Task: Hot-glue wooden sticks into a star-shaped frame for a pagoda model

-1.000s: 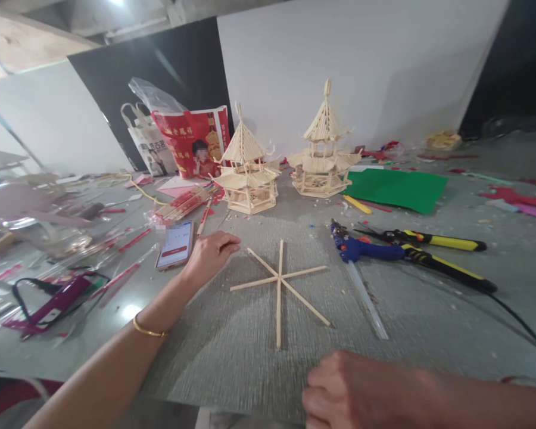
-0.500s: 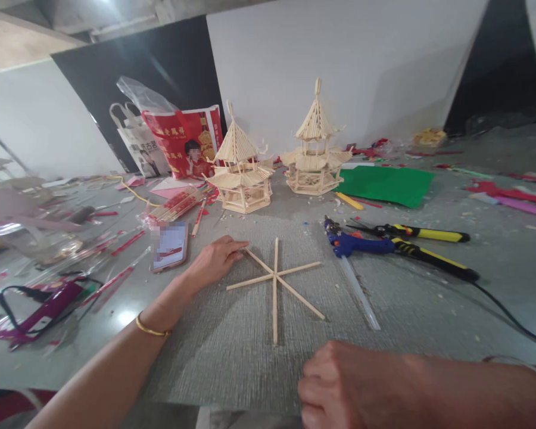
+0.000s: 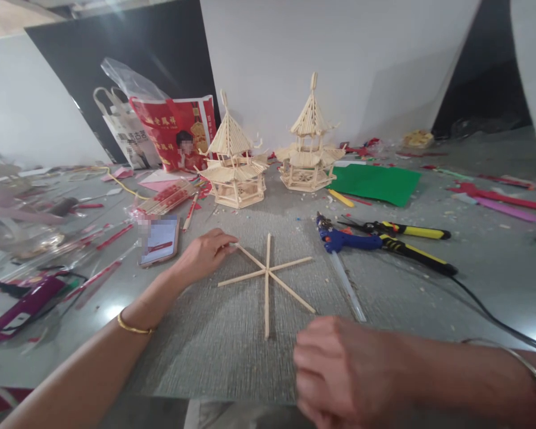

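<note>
Several slim wooden sticks, crossed at one middle point, form a six-armed star (image 3: 267,298) flat on the grey table. At its far left arm, my left hand (image 3: 208,256) has its fingertips closed on the stick's end. My right hand (image 3: 335,372) is curled with the knuckles up, near the table's front edge and close to the star's near right arm; whatever its fingers may hold is hidden. To the right of the star lies a blue glue gun (image 3: 351,240) with a clear glue stick (image 3: 348,289) protruding from it.
Two stick-built pagodas (image 3: 236,173) (image 3: 309,158) stand behind the star. Pliers (image 3: 422,253) with yellow-black handles touch the glue gun's area, near a black cable (image 3: 491,310). A green sheet (image 3: 377,183), a phone (image 3: 159,239), stick packets (image 3: 167,199) and a red bag (image 3: 178,134) lie around.
The whole view has shifted a little, so things appear farther left. My right hand has edged forward toward the star. My left hand stays at the same stick end.
</note>
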{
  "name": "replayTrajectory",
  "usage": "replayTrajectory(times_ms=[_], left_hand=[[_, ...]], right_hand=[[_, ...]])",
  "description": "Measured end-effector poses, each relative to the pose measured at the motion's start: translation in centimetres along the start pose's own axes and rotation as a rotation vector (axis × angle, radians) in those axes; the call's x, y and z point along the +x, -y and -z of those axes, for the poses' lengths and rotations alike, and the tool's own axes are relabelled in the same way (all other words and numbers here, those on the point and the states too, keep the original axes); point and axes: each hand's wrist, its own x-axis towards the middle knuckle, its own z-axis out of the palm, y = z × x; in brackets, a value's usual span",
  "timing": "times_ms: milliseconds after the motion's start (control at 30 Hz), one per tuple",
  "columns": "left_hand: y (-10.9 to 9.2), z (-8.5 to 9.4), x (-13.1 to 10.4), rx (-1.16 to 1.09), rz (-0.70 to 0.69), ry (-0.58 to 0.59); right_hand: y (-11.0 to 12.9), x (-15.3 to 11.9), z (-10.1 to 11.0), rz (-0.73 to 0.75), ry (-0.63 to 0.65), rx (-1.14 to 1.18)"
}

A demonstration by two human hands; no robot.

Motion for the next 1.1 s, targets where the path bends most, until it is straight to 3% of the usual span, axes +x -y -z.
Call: replayTrajectory(times_ms=[133,267,400,567,733,900,1100], left_hand=[[-2.0,1.6,-0.3,-0.112,-0.047,0.094],[-4.2,2.9,-0.7,-0.062,-0.098,0.273],[-5.2,3.2,-1.0,0.074,-0.041,0.364],[-5.3,3.0,-1.1,0.065,-0.010,0.406],[-5.4,2.7,-1.1,0.054,-0.038,0.356],[-5.4,2.6,-1.1,0.063,-0.045,0.304],[-5.5,3.0,-1.2,0.069,0.057,0.271]], right_hand=[[-1.5,0.2,1.2,-0.285,-0.037,-0.206],[-2.5,0.2,0.8,-0.584,0.072,-0.294],[-2.5,0.5,0.4,-0.768,0.223,-0.265],[-2.4,1.0,0.8,-0.830,0.333,-0.218],[-2.5,1.2,0.9,-0.842,0.366,-0.193],[-2.6,1.0,0.7,-0.856,0.306,-0.178],[-2.8,0.7,0.9,-0.876,0.147,-0.124]])
